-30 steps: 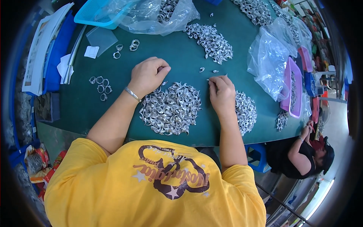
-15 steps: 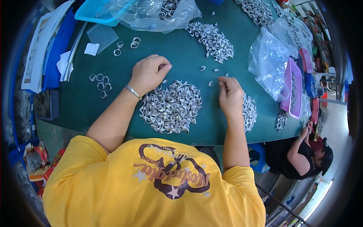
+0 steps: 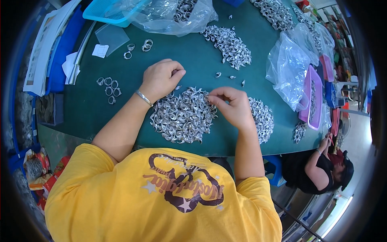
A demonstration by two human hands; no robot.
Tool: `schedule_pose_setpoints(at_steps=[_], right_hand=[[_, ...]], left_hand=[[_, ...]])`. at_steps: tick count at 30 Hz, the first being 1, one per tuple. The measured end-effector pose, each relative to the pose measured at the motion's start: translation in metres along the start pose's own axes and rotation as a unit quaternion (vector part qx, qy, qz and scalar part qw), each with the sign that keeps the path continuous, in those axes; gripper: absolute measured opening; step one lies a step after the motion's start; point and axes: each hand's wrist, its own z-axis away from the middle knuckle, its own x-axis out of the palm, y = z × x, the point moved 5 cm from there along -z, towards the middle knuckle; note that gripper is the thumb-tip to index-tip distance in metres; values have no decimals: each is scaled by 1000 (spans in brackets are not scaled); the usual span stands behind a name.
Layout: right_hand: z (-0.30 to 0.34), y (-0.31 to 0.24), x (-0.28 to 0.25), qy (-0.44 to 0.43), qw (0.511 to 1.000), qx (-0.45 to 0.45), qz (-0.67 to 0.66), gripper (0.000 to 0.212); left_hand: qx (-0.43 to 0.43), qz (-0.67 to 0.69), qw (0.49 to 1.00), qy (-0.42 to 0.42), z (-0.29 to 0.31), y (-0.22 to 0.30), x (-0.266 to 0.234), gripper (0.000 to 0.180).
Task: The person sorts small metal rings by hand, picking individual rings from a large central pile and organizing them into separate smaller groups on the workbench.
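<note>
In front of me is a dense pile of small silver crescent-shaped metal pieces (image 3: 183, 117). My left hand (image 3: 162, 80) rests on the table at the pile's far left edge, fingers curled in; whatever they hold is hidden. My right hand (image 3: 234, 105) reaches to the pile's right edge with thumb and forefinger pinched together. Whether a piece is between those fingertips is too small to tell. Beyond it lie a few loose crescent pieces (image 3: 232, 77). A second crescent pile (image 3: 263, 120) sits to the right of that hand, partly covered by it.
Silver rings (image 3: 115, 84) lie at the left on the green table (image 3: 133, 88). Another crescent pile (image 3: 231, 46) is farther back. Around the edges are a blue basket (image 3: 90, 15), a clear plastic bag (image 3: 288, 64) and a pink tray (image 3: 308, 80). At the right sits another person (image 3: 318, 169).
My right hand has moved left from beside the loose pieces to the near pile's edge. One loose piece there no longer shows. My left hand has stayed in place.
</note>
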Motion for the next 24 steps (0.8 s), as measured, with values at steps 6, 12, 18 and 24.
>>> schedule_pose_setpoints(at_steps=[6, 12, 18, 24], right_hand=[[-32, 3, -6, 147, 917, -236, 286, 18], [-20, 9, -8, 91, 959, -95, 250, 11], [-16, 10, -34, 194, 953, -80, 220, 12], [-6, 15, -9, 151, 957, -115, 220, 8]], left_hand=[[-8, -10, 1000, -13, -2, 4, 0, 13], [-16, -1, 1000, -8, 0, 0, 1, 13], [3, 6, 1000, 6, -1, 0, 0, 13], [3, -1, 1000, -9, -1, 4, 2, 13]])
